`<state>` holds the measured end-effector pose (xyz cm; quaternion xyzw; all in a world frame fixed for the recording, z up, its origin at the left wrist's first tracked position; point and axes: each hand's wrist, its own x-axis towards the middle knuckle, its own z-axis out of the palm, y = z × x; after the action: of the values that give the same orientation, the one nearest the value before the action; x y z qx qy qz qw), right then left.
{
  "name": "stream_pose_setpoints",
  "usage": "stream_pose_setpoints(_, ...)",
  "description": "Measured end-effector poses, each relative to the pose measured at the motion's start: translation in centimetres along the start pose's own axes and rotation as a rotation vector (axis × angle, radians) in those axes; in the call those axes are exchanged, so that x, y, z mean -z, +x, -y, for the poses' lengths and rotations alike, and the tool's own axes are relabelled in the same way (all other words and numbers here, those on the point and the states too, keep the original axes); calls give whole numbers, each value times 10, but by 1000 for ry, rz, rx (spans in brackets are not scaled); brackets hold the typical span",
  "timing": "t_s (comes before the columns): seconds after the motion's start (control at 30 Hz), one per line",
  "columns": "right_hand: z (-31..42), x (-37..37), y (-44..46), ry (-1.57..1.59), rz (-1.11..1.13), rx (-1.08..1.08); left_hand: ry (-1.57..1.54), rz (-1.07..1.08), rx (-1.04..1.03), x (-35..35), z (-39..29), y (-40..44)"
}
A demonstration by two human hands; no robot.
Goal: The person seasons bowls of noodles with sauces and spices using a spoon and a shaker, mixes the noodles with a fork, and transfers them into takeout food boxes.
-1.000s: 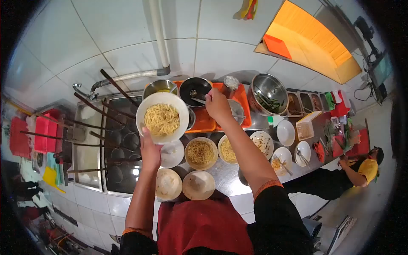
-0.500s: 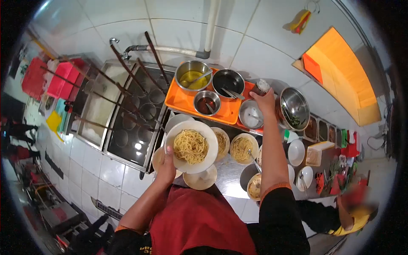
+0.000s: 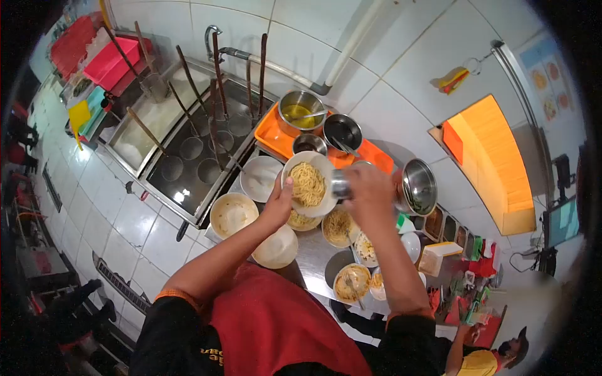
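Note:
My left hand (image 3: 277,203) grips the rim of a white bowl (image 3: 324,161), its thumb on the inside edge. Yellow noodles (image 3: 307,183) lie heaped in that bowl. My right hand (image 3: 371,195), smeared by motion, is closed round a small shaker-like jar (image 3: 340,184). The jar is tipped sideways, its end over the bowl's right edge; what comes out of it, if anything, cannot be made out. Below the held bowl, another noodle bowl (image 3: 302,221) is partly covered. Beside it stands a further noodle bowl (image 3: 338,227) with a utensil in it.
Left stands a cooker (image 3: 199,178) with several long-handled strainers in dark liquid. An orange tray (image 3: 266,133) bears a pot of yellow liquid (image 3: 301,108) and a dark-filled pot (image 3: 343,133). A steel bowl (image 3: 419,185) stands right. A person (image 3: 480,362) is at the lower right.
My right hand has brought the jar from above the tray down and left to the bowl, tipping it sideways. The noodle bowl stays in my left hand. The camera view has turned.

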<state>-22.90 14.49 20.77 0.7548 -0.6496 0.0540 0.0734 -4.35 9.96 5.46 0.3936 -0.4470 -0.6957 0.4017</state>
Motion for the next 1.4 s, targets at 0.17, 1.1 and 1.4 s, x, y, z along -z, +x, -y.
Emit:
stream_pose_setpoints(0.17,-10,42,-5,39,15,-65,-241,-11,146,-24,7,14)
stream_pose_setpoints(1.1,-184,-188,28,485,-556,-786,-1,-37,236,23,15,-47)
stream_pose_setpoints(1.4,-123,-154,-40,48,-45,-544,434,32,102,-10,45,-28)
